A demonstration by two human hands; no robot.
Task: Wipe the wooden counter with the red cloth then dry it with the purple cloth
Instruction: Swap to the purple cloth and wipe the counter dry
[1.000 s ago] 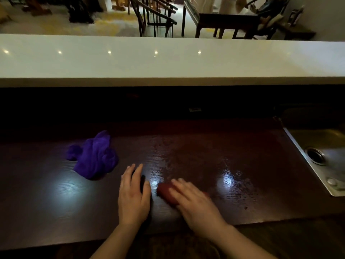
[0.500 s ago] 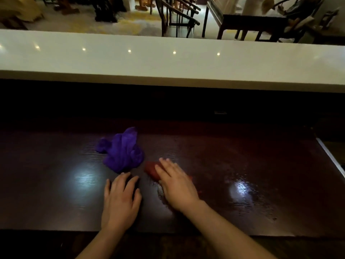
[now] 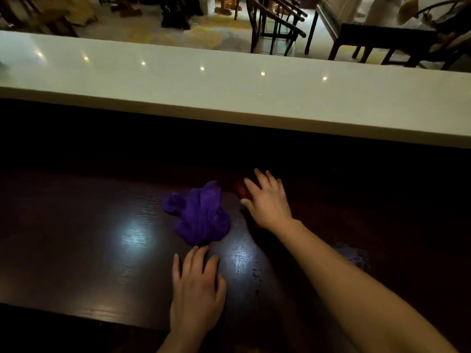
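White ledge [image 3: 229,98] fronts dark chairs [image 3: 275,24] (dim room).

I see the wooden counter [image 3: 89,250] as a dark, almost black-brown slab with a fine grain, glossy enough to throw back two pale patches of light, one at its left-centre and one nearer the middle. Along its right part I can make out a speckled, streaky sheen. The purple cloth [image 3: 200,216] lies bunched in a loose heap around the middle of the counter, vivid violet, with folds rising to a peak at its far side and a small lobe sticking out to its left. The red cloth [image 3: 239,189] sits just right of it, farther back, dark red and mostly covered, only one small edge showing.
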